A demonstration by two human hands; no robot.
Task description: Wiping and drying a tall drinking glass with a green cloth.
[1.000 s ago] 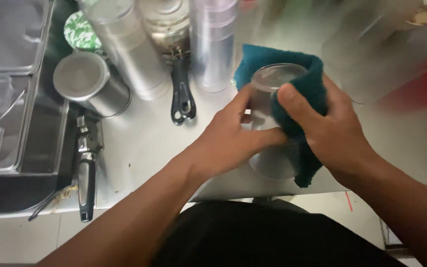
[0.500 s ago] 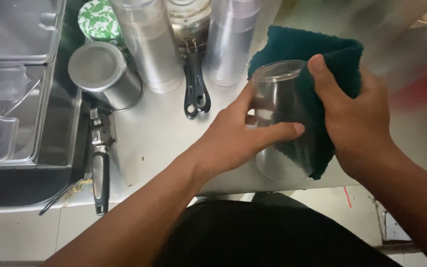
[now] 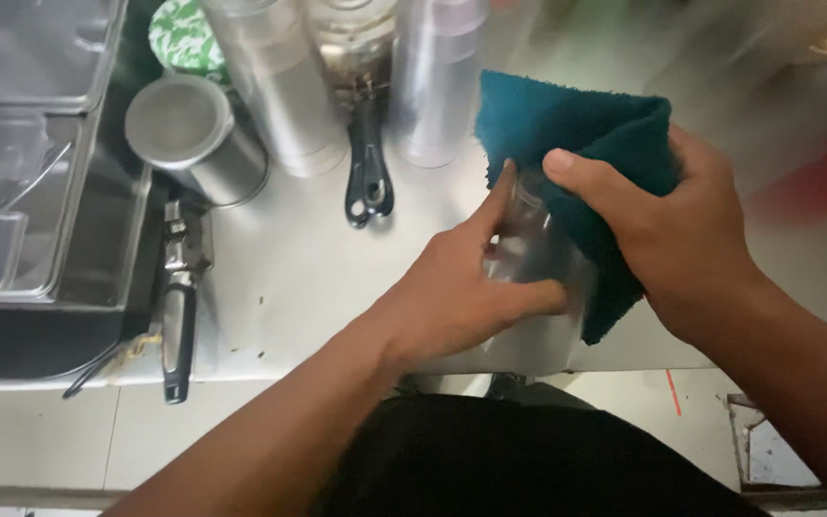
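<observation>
The left hand (image 3: 452,302) grips a clear, empty-looking drinking glass (image 3: 538,278) above the steel counter's (image 3: 279,278) front edge; the right hand (image 3: 681,239) presses a teal terry cloth (image 3: 576,129) against it.

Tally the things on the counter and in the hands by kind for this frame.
Clear glass, held in both hands: 1
Teal cloth: 1
Tall metal cylinders: 2
Short metal canister: 1
Glass jar: 1
Black-handled tools: 2
Green patterned lid: 1
Total: 9
</observation>
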